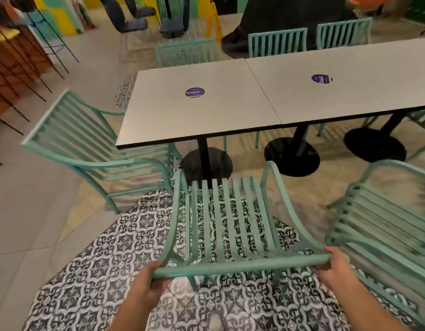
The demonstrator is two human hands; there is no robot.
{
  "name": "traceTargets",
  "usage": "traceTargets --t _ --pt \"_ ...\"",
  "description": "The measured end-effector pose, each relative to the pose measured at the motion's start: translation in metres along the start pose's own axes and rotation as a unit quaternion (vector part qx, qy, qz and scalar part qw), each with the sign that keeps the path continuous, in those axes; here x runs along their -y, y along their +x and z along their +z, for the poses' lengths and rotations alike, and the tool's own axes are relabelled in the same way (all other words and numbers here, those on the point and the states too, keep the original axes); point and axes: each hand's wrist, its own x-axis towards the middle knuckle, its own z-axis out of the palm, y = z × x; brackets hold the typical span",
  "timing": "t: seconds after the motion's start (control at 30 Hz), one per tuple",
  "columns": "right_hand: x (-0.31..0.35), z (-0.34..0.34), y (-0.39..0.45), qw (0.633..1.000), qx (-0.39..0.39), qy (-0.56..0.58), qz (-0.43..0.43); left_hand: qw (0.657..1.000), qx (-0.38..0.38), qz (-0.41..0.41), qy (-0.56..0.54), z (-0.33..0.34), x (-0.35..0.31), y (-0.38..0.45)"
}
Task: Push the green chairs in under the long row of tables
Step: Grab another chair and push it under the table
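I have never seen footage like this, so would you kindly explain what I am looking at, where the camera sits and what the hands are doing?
There is no machine here: a person wears one wide-angle camera on the head, looking forward and down, so the straight edges bend. The left hand and the right hand each grip an end of the top rail of a green chair, which faces the long row of tables and is not yet under it. The table tops carry only round purple stickers. Another green chair stands at the table's end, one more to the right, and others line the far side.
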Motion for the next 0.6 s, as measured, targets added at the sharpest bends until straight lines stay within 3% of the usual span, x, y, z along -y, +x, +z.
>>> traceTargets --t 0.6 --pt "0.034 0.117 0.071 1.0 0.009 -0.013 -0.005 1.0 0.005 0.005 0.0 0.065 -0.08 0.069"
